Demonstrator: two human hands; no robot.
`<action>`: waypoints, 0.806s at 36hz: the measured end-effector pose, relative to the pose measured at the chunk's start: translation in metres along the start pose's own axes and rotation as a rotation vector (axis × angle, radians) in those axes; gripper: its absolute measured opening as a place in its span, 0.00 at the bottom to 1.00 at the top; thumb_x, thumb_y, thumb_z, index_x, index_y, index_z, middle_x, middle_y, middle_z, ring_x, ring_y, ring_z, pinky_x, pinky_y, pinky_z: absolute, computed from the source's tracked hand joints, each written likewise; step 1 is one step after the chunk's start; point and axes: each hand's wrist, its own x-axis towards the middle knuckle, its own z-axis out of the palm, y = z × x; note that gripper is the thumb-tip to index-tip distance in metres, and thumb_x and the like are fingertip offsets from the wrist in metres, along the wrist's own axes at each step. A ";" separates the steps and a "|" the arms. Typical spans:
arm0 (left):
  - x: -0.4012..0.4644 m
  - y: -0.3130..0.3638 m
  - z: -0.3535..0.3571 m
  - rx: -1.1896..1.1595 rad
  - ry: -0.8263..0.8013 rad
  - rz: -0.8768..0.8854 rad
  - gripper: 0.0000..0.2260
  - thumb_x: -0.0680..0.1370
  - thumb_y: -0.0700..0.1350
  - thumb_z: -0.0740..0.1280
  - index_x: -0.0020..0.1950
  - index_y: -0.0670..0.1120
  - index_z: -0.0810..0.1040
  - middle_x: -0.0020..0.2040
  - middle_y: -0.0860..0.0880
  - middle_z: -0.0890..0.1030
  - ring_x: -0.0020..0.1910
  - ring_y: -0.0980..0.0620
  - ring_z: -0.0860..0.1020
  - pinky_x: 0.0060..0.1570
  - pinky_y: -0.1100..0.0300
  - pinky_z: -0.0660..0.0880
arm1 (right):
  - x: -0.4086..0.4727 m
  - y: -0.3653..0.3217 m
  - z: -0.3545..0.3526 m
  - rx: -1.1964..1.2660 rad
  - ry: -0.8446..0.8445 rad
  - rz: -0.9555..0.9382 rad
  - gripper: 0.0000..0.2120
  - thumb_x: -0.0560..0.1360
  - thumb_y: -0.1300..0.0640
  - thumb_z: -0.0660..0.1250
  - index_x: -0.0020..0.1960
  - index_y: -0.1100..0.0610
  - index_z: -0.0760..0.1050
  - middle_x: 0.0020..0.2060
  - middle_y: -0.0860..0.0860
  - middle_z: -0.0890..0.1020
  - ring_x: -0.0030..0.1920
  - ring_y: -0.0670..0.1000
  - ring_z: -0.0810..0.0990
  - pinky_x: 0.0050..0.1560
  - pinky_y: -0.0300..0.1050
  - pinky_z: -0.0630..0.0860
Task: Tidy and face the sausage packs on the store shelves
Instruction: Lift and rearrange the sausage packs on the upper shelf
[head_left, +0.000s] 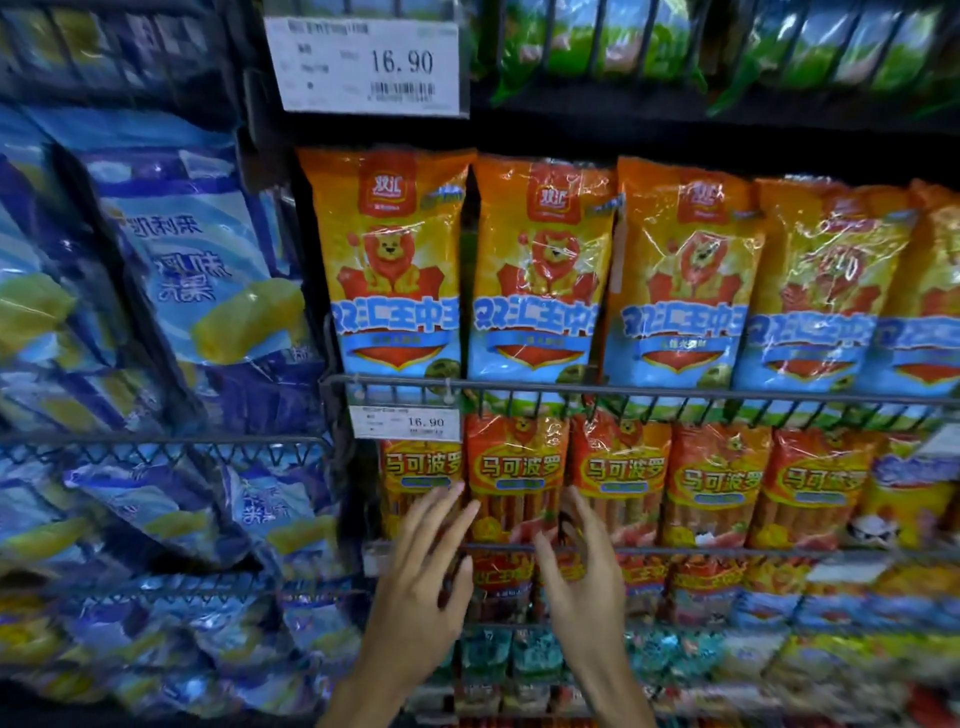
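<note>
Head view, and both hands are up at the wire shelving. The left hand (421, 566) reaches in with long straight fingers spread, tips at the left edge of a red sausage pack (514, 483); whether they touch the film, I cannot tell. The right hand (582, 566) mirrors it on the pack's right side, fingers loosely bent, grip apart, nothing clamped. That pack is a flat, glossy, crinkled plastic sleeve with a yellow label band and slim sausage sticks showing through its clear lower half. It stands upright in a row of the same red packs (717, 488) behind a thin dark wire rail (675, 551). One shelf up, tall orange packs (395, 270) with a lion figure and blue lettering stand side by side, shiny wrap catching glare, behind another wire rail (623, 387). A small white price tag (405, 422) hangs on that rail, and a larger price tag (363, 65) sits above. Off to the left, blue pillow-shaped bags (197, 270) lean loosely and slump in a wire basket (156, 441), blurred
</note>
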 end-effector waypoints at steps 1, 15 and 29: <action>0.001 0.000 0.007 0.018 -0.022 -0.024 0.27 0.86 0.51 0.61 0.84 0.58 0.58 0.84 0.60 0.54 0.84 0.54 0.52 0.82 0.53 0.50 | 0.002 0.003 0.001 -0.038 -0.013 0.014 0.30 0.80 0.43 0.66 0.79 0.39 0.60 0.74 0.31 0.65 0.75 0.44 0.68 0.73 0.49 0.71; 0.012 -0.001 0.045 0.103 -0.088 -0.084 0.32 0.84 0.53 0.61 0.85 0.54 0.52 0.86 0.54 0.50 0.85 0.45 0.44 0.77 0.33 0.60 | 0.041 0.022 0.005 -0.249 0.106 0.027 0.14 0.81 0.51 0.70 0.65 0.53 0.82 0.38 0.42 0.85 0.32 0.43 0.82 0.32 0.40 0.79; 0.008 -0.012 0.047 0.128 -0.092 -0.010 0.35 0.82 0.48 0.68 0.85 0.54 0.53 0.86 0.54 0.50 0.85 0.42 0.44 0.78 0.32 0.56 | 0.043 0.036 0.005 -0.272 0.183 -0.034 0.13 0.80 0.53 0.71 0.64 0.53 0.83 0.32 0.45 0.85 0.22 0.39 0.70 0.25 0.35 0.65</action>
